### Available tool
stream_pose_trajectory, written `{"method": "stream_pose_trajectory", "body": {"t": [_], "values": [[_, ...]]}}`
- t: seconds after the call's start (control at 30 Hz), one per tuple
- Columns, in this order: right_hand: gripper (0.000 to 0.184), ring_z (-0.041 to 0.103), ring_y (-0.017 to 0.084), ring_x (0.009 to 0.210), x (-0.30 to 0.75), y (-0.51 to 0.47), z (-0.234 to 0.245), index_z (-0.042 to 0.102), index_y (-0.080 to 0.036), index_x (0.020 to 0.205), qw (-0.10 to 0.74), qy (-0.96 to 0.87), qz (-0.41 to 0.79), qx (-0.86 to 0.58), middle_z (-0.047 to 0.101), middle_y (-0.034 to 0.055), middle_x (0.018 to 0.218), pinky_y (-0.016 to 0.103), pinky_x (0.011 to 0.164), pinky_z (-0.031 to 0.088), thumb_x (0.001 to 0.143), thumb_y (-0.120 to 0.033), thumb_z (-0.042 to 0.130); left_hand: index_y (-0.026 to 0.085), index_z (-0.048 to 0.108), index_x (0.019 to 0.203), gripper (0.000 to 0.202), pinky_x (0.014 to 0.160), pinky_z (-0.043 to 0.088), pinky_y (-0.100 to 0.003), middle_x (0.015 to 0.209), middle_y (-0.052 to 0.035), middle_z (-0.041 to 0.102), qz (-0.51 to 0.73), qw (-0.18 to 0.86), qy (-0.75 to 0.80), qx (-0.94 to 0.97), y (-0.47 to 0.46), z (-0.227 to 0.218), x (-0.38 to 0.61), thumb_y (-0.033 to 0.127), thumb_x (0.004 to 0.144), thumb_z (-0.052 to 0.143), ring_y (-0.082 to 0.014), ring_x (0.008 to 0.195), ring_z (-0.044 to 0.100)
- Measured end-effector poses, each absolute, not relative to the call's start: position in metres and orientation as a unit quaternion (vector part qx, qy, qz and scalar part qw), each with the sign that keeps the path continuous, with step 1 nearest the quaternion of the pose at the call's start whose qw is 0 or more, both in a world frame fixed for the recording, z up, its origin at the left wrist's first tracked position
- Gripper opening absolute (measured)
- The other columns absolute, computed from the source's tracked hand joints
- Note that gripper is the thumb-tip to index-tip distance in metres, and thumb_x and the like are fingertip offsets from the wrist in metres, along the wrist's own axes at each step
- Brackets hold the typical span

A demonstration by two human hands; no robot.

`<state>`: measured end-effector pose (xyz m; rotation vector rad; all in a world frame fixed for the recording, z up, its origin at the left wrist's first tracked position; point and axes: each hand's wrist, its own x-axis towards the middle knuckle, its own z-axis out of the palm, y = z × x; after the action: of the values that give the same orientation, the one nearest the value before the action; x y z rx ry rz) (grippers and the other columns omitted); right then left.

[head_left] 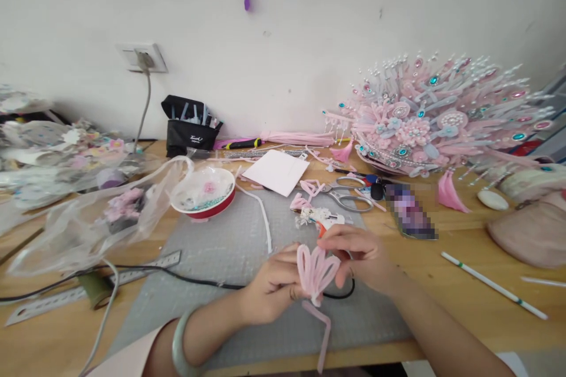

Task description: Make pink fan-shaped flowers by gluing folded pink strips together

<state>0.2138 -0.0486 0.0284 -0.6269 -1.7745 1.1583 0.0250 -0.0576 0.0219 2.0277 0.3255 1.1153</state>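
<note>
Above the grey cutting mat (221, 318), my left hand (272, 285) pinches the base of a pink pipe-cleaner flower (316, 271) made of several upright loops. One bent pink stem (325, 336) hangs below it. My right hand (360, 253) is at the flower's right side, its curled fingers closed on the upper right loops. Just behind the right fingers lies a white tool with an orange part (322, 228), mostly hidden. Pink pipe-cleaner pieces (305, 194) and silver scissors (349, 194) lie beyond the hands.
A red-rimmed bowl of beads (203, 215) and a white card (276, 172) stand beyond the mat. A large pink beaded headdress (420, 123) fills the back right, near a phone (409, 212). A black cable (194, 278) crosses the mat; plastic bags (88, 230) lie left.
</note>
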Motion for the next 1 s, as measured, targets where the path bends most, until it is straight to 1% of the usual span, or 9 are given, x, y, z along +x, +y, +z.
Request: {"method": "stream_pose_trajectory", "body": {"t": [0.07,0.13,0.23,0.37,0.53,0.7,0.93,1.0], "values": [[0.044,0.040,0.008,0.053,0.2138,-0.0499,0.0289,0.063,-0.034,0.100,0.440,-0.693,0.497,-0.281,0.059,0.0004,0.085,0.020,0.046,0.031,0.057,-0.040,0.071,0.015,0.065,0.067,0.037,0.064,0.040,-0.028,0.063,-0.0065,0.064,0.436,0.396,0.132,0.797,-0.0578,0.0232,0.0250,0.036,0.085,0.041,-0.0154,0.066,0.054],[0.047,0.036,0.007,0.051,0.2140,-0.0507,0.0291,0.064,-0.031,0.100,0.420,-0.685,0.517,-0.296,0.058,0.0007,0.084,0.020,0.046,0.031,0.055,-0.043,0.072,0.015,0.065,0.065,0.040,0.064,0.040,-0.029,0.061,-0.0067,0.064,0.425,0.399,0.137,0.801,-0.0579,0.0252,0.0252,0.038,0.085,0.039,-0.0161,0.064,0.055],[0.045,0.039,0.009,0.055,0.2144,-0.0509,0.0293,0.066,-0.029,0.096,0.393,-0.689,0.529,-0.301,0.057,0.0012,0.079,0.020,0.048,0.033,0.054,-0.044,0.071,0.015,0.065,0.064,0.042,0.063,0.041,-0.029,0.060,-0.0071,0.064,0.420,0.401,0.138,0.802,-0.0580,0.0278,0.0256,0.039,0.085,0.039,-0.0161,0.064,0.055],[0.045,0.038,0.008,0.054,0.2150,-0.0506,0.0299,0.065,-0.031,0.098,0.401,-0.692,0.518,-0.304,0.057,-0.0003,0.077,0.020,0.048,0.031,0.055,-0.045,0.071,0.014,0.065,0.064,0.041,0.062,0.041,-0.028,0.060,-0.0070,0.064,0.425,0.412,0.135,0.794,-0.0577,0.0283,0.0264,0.039,0.085,0.040,-0.0156,0.064,0.055],[0.042,0.046,0.012,0.063,0.2159,-0.0499,0.0298,0.066,-0.028,0.095,0.398,-0.711,0.498,-0.296,0.059,0.0009,0.074,0.023,0.054,0.035,0.057,-0.045,0.069,0.013,0.065,0.064,0.040,0.062,0.041,-0.027,0.062,-0.0070,0.064,0.417,0.421,0.125,0.796,-0.0573,0.0266,0.0264,0.038,0.085,0.041,-0.0149,0.064,0.056],[0.042,0.045,0.011,0.059,0.2158,-0.0504,0.0296,0.067,-0.027,0.093,0.400,-0.715,0.483,-0.309,0.059,0.0007,0.072,0.021,0.050,0.033,0.056,-0.047,0.069,0.014,0.065,0.064,0.042,0.061,0.041,-0.028,0.061,-0.0066,0.064,0.408,0.418,0.137,0.800,-0.0574,0.0249,0.0256,0.040,0.085,0.040,-0.0153,0.062,0.056],[0.036,0.046,0.012,0.059,0.2143,-0.0502,0.0332,0.068,-0.027,0.089,0.404,-0.717,0.477,-0.311,0.059,0.0004,0.069,0.022,0.050,0.032,0.058,-0.046,0.068,0.014,0.065,0.064,0.041,0.060,0.040,-0.027,0.063,-0.0064,0.065,0.408,0.418,0.127,0.802,-0.0564,0.0264,0.0261,0.039,0.085,0.039,-0.0144,0.062,0.056],[0.035,0.043,0.011,0.057,0.2136,-0.0501,0.0326,0.069,-0.026,0.088,0.407,-0.712,0.482,-0.310,0.058,-0.0001,0.068,0.022,0.049,0.032,0.058,-0.045,0.069,0.014,0.065,0.065,0.040,0.061,0.040,-0.027,0.063,-0.0065,0.065,0.407,0.418,0.128,0.802,-0.0563,0.0272,0.0263,0.038,0.085,0.040,-0.0148,0.063,0.056]]}}
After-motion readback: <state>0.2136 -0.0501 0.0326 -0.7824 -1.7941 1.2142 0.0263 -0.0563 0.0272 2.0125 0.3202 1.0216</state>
